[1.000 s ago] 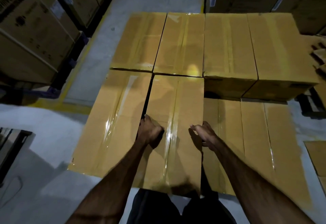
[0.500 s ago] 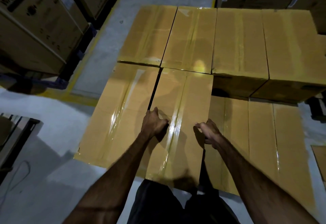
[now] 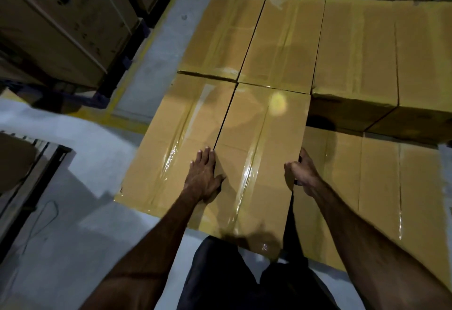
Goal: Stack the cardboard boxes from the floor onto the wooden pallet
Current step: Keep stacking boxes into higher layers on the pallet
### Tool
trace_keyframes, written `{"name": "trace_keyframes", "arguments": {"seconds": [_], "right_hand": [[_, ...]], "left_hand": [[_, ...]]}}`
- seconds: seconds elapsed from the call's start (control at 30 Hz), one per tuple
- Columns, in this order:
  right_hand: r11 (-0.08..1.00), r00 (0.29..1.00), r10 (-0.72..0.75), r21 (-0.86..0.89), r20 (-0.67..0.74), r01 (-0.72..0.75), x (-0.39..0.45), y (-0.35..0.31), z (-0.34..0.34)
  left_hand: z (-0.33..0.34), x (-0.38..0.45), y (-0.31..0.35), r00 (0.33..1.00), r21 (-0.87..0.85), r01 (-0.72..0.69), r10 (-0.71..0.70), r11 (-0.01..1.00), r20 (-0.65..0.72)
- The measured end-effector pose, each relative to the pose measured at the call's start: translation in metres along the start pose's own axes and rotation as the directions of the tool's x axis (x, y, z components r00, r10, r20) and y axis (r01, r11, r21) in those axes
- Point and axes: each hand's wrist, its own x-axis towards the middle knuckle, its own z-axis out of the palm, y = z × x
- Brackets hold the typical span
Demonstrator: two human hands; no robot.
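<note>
Dim, tape glare, blurred edges.

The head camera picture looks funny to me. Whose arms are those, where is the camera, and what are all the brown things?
The camera sits on a person's head and looks down, so you see that person's own two arms reaching out from the bottom. There is no robot here. The brown things are cardboard boxes sealed with shiny clear tape, packed side by side in a stack. The left hand lies flat with straight fingers along the left edge of the nearest box. The right hand curls its fingers over that box's right edge. To the right, some lower boxes sit one step down, and taller boxes stand behind them. Around the stack is grey floor with a yellow line. More big cartons stand on the left.
</note>
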Motion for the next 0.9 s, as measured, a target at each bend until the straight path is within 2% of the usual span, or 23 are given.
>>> {"name": "trace_keyframes", "arguments": {"seconds": [0.47,0.7,0.9], "right_hand": [[0.984,0.987,-0.158,-0.087,0.009,0.158,-0.012,0.011,0.0],[0.982,0.995,-0.093,-0.163,0.026,0.096,-0.01,0.007,-0.001],[0.954,0.989,-0.107,-0.269,0.098,0.129,-0.017,0.004,-0.011]], "left_hand": [[0.003,0.005,-0.007,1.0,-0.109,-0.001,-0.002,0.994,-0.027],[0.004,0.004,-0.004,0.998,-0.127,-0.001,-0.007,0.992,-0.058],[0.013,-0.009,-0.002,0.987,-0.132,-0.029,0.007,0.991,-0.162]]}}
